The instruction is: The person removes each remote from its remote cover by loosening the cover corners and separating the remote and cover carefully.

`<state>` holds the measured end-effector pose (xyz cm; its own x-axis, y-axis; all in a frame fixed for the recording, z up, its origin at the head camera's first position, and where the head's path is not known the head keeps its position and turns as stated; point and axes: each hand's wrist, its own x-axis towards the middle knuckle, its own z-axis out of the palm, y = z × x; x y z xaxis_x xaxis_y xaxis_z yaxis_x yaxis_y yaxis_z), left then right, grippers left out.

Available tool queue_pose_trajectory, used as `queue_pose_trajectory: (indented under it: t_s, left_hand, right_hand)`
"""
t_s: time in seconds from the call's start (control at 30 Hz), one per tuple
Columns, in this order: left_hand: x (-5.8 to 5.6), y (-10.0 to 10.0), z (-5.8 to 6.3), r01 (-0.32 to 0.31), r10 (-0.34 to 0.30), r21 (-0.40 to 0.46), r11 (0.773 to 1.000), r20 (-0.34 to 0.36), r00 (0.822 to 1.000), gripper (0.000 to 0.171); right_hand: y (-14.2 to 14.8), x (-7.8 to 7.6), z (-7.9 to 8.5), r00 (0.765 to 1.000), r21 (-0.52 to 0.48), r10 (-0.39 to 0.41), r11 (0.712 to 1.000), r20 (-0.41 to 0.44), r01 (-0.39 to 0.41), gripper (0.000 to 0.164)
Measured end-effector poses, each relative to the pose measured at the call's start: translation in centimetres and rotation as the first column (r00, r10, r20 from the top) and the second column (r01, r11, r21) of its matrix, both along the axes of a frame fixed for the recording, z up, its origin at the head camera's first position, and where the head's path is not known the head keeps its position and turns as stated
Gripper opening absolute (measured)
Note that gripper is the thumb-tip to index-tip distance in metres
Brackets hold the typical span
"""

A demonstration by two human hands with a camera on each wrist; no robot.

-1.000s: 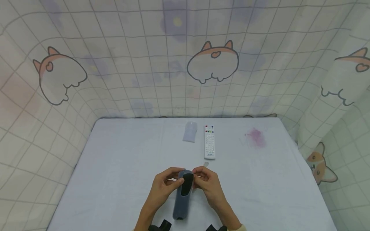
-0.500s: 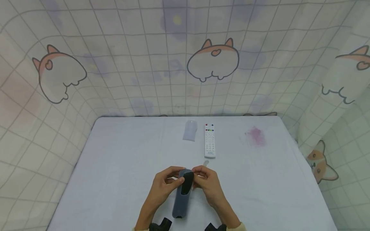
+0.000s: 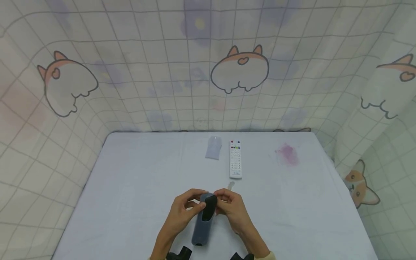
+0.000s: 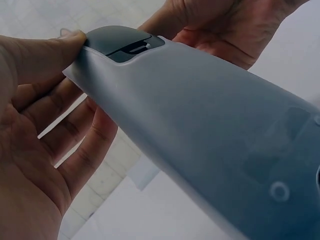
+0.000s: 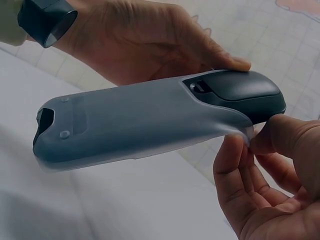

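Note:
Between the hands is a dark remote control (image 3: 209,207), mostly inside a translucent, bluish-looking soft cover (image 5: 140,110). Its dark rounded end (image 5: 245,92) sticks out of the cover's opening. My left hand (image 3: 182,209) grips the remote near that end, its thumb on the dark part and fingers along the far side. With thumb and fingertips, my right hand (image 3: 233,211) pinches the cover's lip, and the lip stands away from the remote in the right wrist view. The cover's narrow lower end points toward the person.
A white remote control (image 3: 235,160) lies farther back on the white-covered table (image 3: 146,169). Left of it is a flat translucent sleeve (image 3: 213,148), and a small clear piece (image 3: 231,185) lies just in front. A pink stain (image 3: 288,154) marks the cloth at right.
The covered remote's near end has swung slightly left. My right hand has shifted a little left with it; both hands keep their holds.

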<state>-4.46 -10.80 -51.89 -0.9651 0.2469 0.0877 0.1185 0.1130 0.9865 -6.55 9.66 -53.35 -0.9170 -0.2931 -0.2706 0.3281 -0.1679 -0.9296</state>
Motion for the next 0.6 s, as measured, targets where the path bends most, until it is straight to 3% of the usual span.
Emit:
queue_pose_trajectory:
  t_s: [0.33,0.6]
  left_hand:
    - [0.05,-0.47,-0.2,0.03,-0.031,-0.013,0.999,-0.052,0.998,0.027]
    - [-0.09,-0.54,-0.23,0.009,-0.009,0.016,1.0,-0.019,1.0,0.029]
  right_hand:
    - [-0.06,-0.06,-0.17,0.999,0.011,0.051,0.999,0.01,-0.051,0.022]
    - [0.64,-0.16,-0.53,0.977,-0.021,0.139,0.989,-0.161,-0.144,0.031]
